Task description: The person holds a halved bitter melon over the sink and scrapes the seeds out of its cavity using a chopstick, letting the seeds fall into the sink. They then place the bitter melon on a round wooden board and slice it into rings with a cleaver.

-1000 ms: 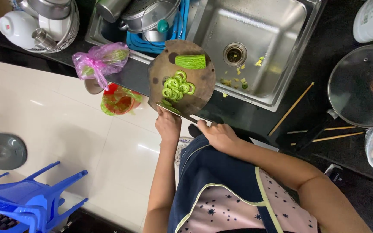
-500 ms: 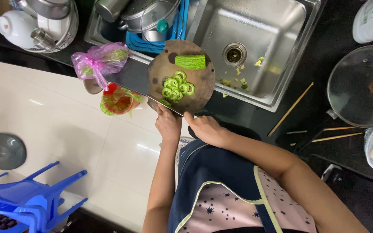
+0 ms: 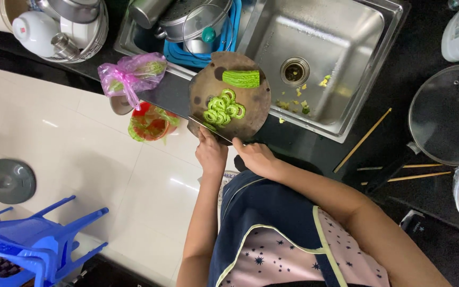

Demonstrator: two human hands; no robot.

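Hands meet at the near rim of the round wooden board (image 3: 251, 114): your left hand (image 3: 211, 154) and right hand (image 3: 255, 157) each grip its edge. Green slices (image 3: 223, 107) lie just beyond your fingers; the uncut green gourd piece (image 3: 241, 78) sits farther, beside the sink (image 3: 341, 48).

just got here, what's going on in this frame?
A person stands at a dark kitchen counter, both hands on the near edge of a round wooden cutting board. The left hand and right hand sit side by side there. On the board lie a pile of green vegetable slices and an uncut green vegetable chunk. A steel sink with scraps is beside it.
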